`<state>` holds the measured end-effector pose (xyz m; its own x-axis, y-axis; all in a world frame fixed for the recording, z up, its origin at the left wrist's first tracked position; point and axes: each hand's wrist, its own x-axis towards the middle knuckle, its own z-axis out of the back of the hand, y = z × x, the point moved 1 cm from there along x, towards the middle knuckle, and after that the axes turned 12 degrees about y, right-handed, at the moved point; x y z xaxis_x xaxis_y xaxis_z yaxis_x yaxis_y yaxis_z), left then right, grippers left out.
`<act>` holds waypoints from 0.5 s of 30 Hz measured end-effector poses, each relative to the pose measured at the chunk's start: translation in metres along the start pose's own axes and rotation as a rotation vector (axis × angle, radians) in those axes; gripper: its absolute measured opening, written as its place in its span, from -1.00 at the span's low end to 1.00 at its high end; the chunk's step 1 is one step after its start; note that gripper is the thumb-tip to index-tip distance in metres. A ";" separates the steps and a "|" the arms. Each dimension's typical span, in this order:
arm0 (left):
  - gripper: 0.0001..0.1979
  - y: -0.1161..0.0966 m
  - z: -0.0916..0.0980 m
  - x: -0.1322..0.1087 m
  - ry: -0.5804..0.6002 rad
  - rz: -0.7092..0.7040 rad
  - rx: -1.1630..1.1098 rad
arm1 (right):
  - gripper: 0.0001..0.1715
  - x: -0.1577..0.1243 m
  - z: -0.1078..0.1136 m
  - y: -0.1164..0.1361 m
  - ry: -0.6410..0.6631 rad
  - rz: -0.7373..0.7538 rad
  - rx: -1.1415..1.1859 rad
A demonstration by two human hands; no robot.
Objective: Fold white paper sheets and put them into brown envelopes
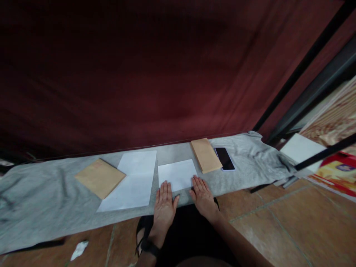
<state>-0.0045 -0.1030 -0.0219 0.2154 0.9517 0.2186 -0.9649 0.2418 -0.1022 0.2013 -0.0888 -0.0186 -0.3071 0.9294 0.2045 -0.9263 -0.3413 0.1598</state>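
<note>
Where the terracotta floor tiles (278, 226) meet the near edge of the grey cloth (41, 207), we find both hands down and flat. Nearest us, a dark band (150, 246) wraps the left wrist, and a crumpled white scrap (79, 249) lies on the tiles off to the left.

Now the left hand (164, 205): palm down, fingers stretched out, gripping nothing, its fingertips resting at the near left corner of the small white sheet (177, 174). The right hand (203, 196) mirrors it, open and flat on the cloth, fingertips at the sheet's near right corner. So that sheet lies flat on the cloth, just ahead of the two hands and between them.

Just left of it there's a larger white sheet (135, 181), and overlapping that one's left edge, a tan envelope (99, 178) set at an angle. To the right of the small sheet sits a second tan envelope (205, 155), touching or almost touching its far right corner; I can't tell which. Just beside that envelope lies a dark-screened phone (224, 158), face up.

Further right, past the cloth's rumpled end, we have a white board (302, 148) and bright printed packaging (336, 170). Behind it all hangs a deep red curtain (139, 74).
</note>
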 end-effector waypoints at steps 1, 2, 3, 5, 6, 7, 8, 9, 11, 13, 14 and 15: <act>-0.31 0.002 0.000 -0.002 -0.014 0.009 -0.004 | -0.38 -0.001 -0.002 -0.004 -0.008 -0.014 -0.011; -0.30 0.003 0.000 -0.003 -0.027 0.018 -0.008 | -0.38 -0.002 -0.003 -0.008 -0.016 -0.029 -0.020; -0.29 0.004 0.000 -0.005 -0.040 0.026 -0.010 | -0.38 -0.003 -0.005 -0.011 -0.022 -0.044 -0.025; -0.28 0.005 -0.001 -0.006 -0.061 0.038 -0.015 | -0.38 -0.004 -0.007 -0.019 -0.028 -0.070 -0.031; -0.28 0.005 -0.001 -0.007 -0.069 0.043 -0.017 | -0.38 -0.005 -0.008 -0.022 -0.028 -0.081 -0.033; -0.29 0.005 -0.001 -0.007 -0.075 0.048 -0.019 | -0.38 -0.006 -0.009 -0.024 -0.027 -0.089 -0.035; -0.29 0.004 -0.001 -0.007 -0.079 0.052 -0.019 | -0.38 -0.006 -0.009 -0.026 -0.026 -0.097 -0.035; -0.29 0.004 -0.001 -0.007 -0.080 0.054 -0.020 | -0.38 -0.007 -0.008 -0.027 -0.026 -0.103 -0.033; -0.30 0.003 -0.001 -0.006 -0.080 0.055 -0.018 | -0.38 -0.006 -0.006 -0.027 -0.031 -0.110 -0.020; -0.30 0.002 0.001 -0.006 -0.074 0.054 -0.012 | -0.38 -0.005 -0.001 -0.023 -0.030 -0.094 0.004; -0.30 0.002 0.002 -0.006 -0.069 0.054 -0.008 | -0.38 -0.003 0.002 -0.019 -0.021 -0.074 0.020; -0.31 0.002 0.003 -0.006 -0.061 0.055 -0.002 | -0.38 -0.002 0.005 -0.014 -0.005 -0.046 0.039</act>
<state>-0.0081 -0.1087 -0.0205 0.1526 0.9504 0.2709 -0.9747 0.1901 -0.1180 0.2161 -0.0868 -0.0163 -0.2631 0.9437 0.2005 -0.9303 -0.3032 0.2064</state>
